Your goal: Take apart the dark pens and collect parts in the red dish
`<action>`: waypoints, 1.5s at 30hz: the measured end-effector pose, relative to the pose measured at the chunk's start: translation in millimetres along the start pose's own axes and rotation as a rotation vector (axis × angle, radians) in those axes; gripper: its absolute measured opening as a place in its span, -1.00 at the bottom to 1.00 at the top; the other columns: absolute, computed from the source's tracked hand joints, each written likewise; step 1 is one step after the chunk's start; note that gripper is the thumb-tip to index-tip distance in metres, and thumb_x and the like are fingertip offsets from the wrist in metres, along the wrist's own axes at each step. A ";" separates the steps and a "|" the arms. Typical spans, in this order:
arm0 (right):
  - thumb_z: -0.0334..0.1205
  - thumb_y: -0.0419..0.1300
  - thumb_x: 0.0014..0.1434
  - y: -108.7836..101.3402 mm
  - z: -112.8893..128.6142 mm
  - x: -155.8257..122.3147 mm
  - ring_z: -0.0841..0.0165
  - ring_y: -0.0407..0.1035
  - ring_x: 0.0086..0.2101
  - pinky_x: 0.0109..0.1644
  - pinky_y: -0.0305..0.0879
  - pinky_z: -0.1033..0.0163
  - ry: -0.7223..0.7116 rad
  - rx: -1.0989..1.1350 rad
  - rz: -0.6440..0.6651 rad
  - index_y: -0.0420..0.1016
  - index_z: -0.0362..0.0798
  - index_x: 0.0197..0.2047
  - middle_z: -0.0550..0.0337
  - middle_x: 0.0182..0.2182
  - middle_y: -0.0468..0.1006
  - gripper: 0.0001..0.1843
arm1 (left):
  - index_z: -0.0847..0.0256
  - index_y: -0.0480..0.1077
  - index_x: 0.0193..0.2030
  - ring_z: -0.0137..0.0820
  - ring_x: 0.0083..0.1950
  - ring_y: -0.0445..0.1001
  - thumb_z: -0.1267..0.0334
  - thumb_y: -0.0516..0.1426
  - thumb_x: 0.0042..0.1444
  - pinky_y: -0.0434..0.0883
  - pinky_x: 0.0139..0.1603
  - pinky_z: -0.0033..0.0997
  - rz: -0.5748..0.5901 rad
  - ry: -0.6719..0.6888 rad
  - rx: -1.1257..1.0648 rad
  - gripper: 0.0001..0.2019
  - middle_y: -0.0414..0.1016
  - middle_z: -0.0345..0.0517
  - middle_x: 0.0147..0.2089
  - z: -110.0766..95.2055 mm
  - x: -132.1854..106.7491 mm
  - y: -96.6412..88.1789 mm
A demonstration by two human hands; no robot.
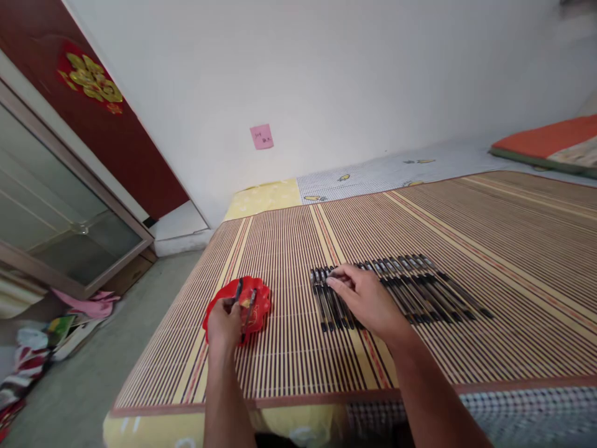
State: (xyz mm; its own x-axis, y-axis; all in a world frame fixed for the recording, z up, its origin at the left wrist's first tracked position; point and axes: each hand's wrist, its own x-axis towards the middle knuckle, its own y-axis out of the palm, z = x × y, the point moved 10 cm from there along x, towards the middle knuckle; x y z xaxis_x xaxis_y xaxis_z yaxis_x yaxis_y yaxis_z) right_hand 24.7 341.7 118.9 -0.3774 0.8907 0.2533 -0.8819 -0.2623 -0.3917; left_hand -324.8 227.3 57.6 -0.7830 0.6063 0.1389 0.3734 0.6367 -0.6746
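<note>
A red flower-shaped dish (265, 306) lies on the left of the striped mat. My left hand (226, 323) is over its near left side, with the fingers closed round a black pen (239, 289) that points up and away. Another pen (250, 306) rests inside the dish, just right of those fingers. To the right, many dark pens (420, 292) lie side by side in a slanting row. Over the left part of this row, my right hand (361, 292) pinches the upper end of a pen; the hand hides several pens beneath it.
A bamboo-striped mat (289, 249) covers the bed, which meets a white wall (326, 81) with a pink note (262, 136). An orange folded quilt (545, 142) lies at the far right. Left of the bed are the floor (153, 298), a glass-panelled door (60, 199) and piled clothes (32, 354).
</note>
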 end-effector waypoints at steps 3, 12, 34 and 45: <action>-0.04 0.15 0.30 3.0 -0.1 -0.1 0.29 0.44 -0.33 -0.22 0.29 0.22 -0.013 -0.002 0.010 0.49 -0.04 -0.24 0.13 -0.38 0.55 -0.76 | 0.24 0.50 -0.24 -0.01 -0.10 0.62 0.23 0.15 0.14 0.48 -0.08 -0.10 -0.023 -0.056 0.125 -0.84 0.65 0.18 -0.21 7.8 -1.1 -2.6; -0.05 0.10 0.29 -19.7 -7.7 1.6 0.28 0.42 -0.36 -0.25 0.27 0.21 -0.022 -0.071 -0.092 0.50 -0.05 -0.24 0.12 -0.39 0.56 -0.73 | 0.28 0.50 -0.09 -0.10 -0.11 0.60 0.19 0.07 0.21 0.48 0.01 -0.13 -0.257 0.136 0.035 -0.73 0.63 0.14 -0.15 -31.4 -15.5 -36.0; -0.08 0.14 0.30 -44.9 -2.1 -0.3 0.30 0.44 -0.36 -0.25 0.31 0.22 -0.032 -0.036 -0.169 0.51 -0.06 -0.25 0.12 -0.37 0.58 -0.76 | 0.32 0.38 0.08 -0.15 0.03 0.54 0.33 0.22 0.23 0.38 0.02 -0.27 0.365 0.292 0.263 -0.69 0.53 0.16 0.05 -122.2 -117.0 131.6; -0.13 0.16 0.30 -53.7 1.5 -2.1 0.30 0.47 -0.35 -0.23 0.35 0.21 -0.042 -0.031 -0.188 0.52 -0.08 -0.24 0.09 -0.36 0.61 -0.79 | 0.27 0.20 0.28 -0.10 0.20 0.49 0.38 0.16 0.21 0.34 0.15 -0.24 0.347 0.271 0.269 -0.50 0.45 0.23 0.24 -116.1 -116.9 132.9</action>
State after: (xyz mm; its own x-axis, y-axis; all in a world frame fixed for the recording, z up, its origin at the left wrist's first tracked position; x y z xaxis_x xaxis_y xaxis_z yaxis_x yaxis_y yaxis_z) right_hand 72.5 353.3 140.7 -0.2186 0.9066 0.3609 -0.9291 -0.0803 -0.3610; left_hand -125.8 296.3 35.9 -0.4655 0.8844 0.0329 0.4187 0.2528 -0.8722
